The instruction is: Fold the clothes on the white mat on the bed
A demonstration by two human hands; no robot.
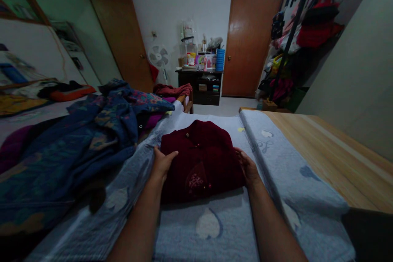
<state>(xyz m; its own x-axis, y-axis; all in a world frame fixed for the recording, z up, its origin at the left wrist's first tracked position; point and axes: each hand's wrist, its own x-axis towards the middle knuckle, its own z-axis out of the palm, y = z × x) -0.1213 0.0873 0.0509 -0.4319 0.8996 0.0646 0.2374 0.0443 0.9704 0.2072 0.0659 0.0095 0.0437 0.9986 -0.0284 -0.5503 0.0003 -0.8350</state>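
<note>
L hand (pixel 162 163), at 9 o'c of the maroon garment (pixel 184 166), has most fingers hidden; R hand's (pixel 249 168) tips at 3 o'c are also out of sight, so grip's unclear. Collar tag (pixel 187 135) at 11 o'c: too small to read. Forearms (pixel 139 217) cut off at 5 & 7 o'c, blue floral cloth (pixel 107 129) at 8; small items (pixel 211 62) at 12 too blurry to ID.
</note>
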